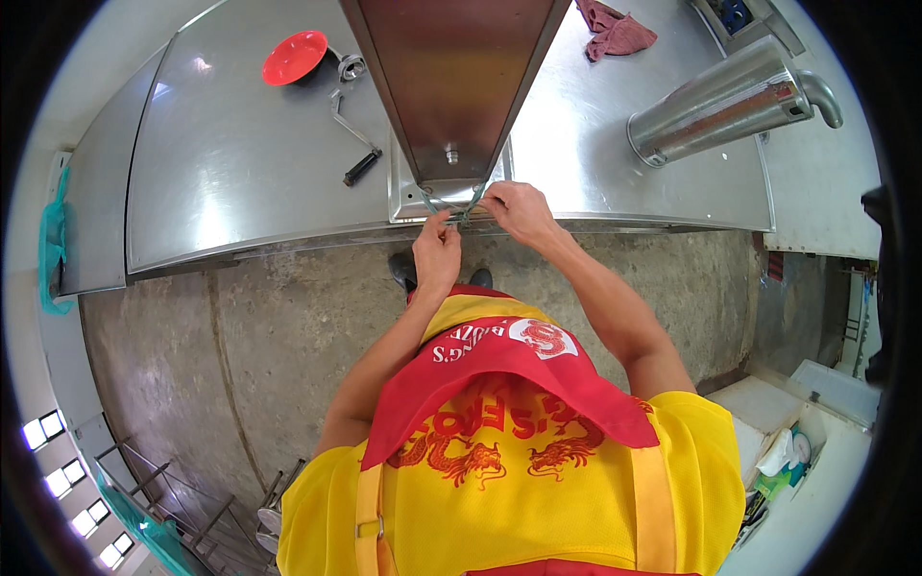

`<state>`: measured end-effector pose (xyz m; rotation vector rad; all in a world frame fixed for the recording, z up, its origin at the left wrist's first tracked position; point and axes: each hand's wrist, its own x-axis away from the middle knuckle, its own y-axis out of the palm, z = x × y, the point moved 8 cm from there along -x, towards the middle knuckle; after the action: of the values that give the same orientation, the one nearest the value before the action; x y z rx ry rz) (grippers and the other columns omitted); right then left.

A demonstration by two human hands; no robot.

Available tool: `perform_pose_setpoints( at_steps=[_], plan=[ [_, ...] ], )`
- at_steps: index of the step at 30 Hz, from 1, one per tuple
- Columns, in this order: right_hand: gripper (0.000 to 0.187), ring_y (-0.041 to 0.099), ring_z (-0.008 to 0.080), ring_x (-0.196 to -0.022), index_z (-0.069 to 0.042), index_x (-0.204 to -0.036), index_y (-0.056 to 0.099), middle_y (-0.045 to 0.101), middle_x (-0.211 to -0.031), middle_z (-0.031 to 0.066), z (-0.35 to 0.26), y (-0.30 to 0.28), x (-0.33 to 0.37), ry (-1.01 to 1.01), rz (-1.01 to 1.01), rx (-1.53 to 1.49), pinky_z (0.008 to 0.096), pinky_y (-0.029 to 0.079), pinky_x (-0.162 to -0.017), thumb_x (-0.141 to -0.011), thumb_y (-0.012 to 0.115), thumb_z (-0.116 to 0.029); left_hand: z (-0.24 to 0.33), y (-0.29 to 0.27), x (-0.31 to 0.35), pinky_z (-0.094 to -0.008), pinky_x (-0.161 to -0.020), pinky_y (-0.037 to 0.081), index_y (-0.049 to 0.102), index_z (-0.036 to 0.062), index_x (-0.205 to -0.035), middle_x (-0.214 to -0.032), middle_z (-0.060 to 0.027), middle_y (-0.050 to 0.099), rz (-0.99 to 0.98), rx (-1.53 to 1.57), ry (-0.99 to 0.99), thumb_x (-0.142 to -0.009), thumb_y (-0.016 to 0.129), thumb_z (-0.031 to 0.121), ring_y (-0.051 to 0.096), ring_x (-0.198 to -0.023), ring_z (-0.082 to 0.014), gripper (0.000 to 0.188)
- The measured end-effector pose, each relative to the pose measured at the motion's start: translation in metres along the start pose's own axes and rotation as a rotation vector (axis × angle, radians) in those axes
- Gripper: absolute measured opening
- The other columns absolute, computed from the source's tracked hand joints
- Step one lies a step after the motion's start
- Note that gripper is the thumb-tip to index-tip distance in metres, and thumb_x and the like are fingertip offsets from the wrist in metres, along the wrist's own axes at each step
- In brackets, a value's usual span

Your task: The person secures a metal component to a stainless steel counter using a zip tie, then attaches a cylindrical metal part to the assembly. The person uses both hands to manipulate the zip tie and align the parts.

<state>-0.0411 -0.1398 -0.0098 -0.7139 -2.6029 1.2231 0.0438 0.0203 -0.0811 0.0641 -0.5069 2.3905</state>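
Note:
A green cord [465, 217] passes around the foot of a tall stainless steel column [451, 86], at the front edge of the metal table. My left hand [438, 254] pinches the cord just left of the middle, fingertips together. Slightly higher and to the right, my right hand [519, 211] is closed on another stretch of the same cord. Strands gather in a tangle between the two hands; whether they are knotted I cannot tell. Under the column lies a square metal base plate [408, 197], partly hidden by the column and my hands.
Left of the column, a crank handle with a black grip [362, 167] lies on the steel table [250, 182], near a red bowl-shaped piece [294, 58]. A large steel cylinder with a bent spout [715, 110] lies at the right. Behind it is a dark red cloth [619, 36].

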Motion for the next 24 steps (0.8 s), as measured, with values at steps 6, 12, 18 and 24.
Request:
perform_pose_setpoints(
  at_steps=[6,12,18,24],
  plan=[
    [0.016,0.066,0.0369,-0.078,-0.005,-0.085,0.066,0.068,-0.084,0.0137,0.004,0.002,0.002,-0.010,0.070,-0.003,0.0469,0.052,-0.067,-0.091,0.066,-0.020,0.034,-0.004,-0.009,-0.0439,-0.069,0.052,0.064,0.0018,-0.122,-0.085,-0.0176,0.066,0.030,-0.267,0.220,-0.090,0.060,0.007,0.065,-0.070,-0.0342,0.033],
    [0.015,0.066,0.0337,-0.077,-0.007,-0.086,0.064,0.066,-0.081,0.0112,-0.001,0.003,-0.001,-0.086,0.265,0.030,0.0447,0.053,-0.065,-0.091,0.068,-0.021,0.000,0.012,-0.002,-0.0349,-0.052,0.048,0.062,-0.0017,-0.124,-0.090,-0.0086,0.062,-0.082,0.129,-0.187,-0.097,0.057,0.011,0.058,-0.057,-0.0169,0.030],
    [0.012,0.066,0.0295,-0.076,-0.009,-0.086,0.064,0.064,-0.079,0.0081,-0.015,0.002,0.000,-0.207,0.365,0.059,0.0419,0.053,-0.062,-0.089,0.070,-0.018,-0.014,0.048,0.009,-0.0299,-0.045,0.041,0.054,0.0072,-0.126,-0.081,-0.0054,0.055,-0.062,0.938,-0.695,-0.096,0.057,0.009,0.052,-0.057,-0.0158,0.030],
    [0.012,0.066,0.0302,-0.072,-0.009,-0.087,0.064,0.065,-0.078,0.0084,0.006,0.011,-0.003,-0.162,0.398,0.032,0.0425,0.052,-0.060,-0.088,0.071,-0.018,-0.013,0.068,0.002,-0.0253,-0.042,0.033,0.052,0.0143,-0.100,-0.065,0.0011,0.045,-0.215,1.332,-0.695,-0.094,0.059,0.010,0.044,-0.052,-0.0121,0.010]
  ],
)
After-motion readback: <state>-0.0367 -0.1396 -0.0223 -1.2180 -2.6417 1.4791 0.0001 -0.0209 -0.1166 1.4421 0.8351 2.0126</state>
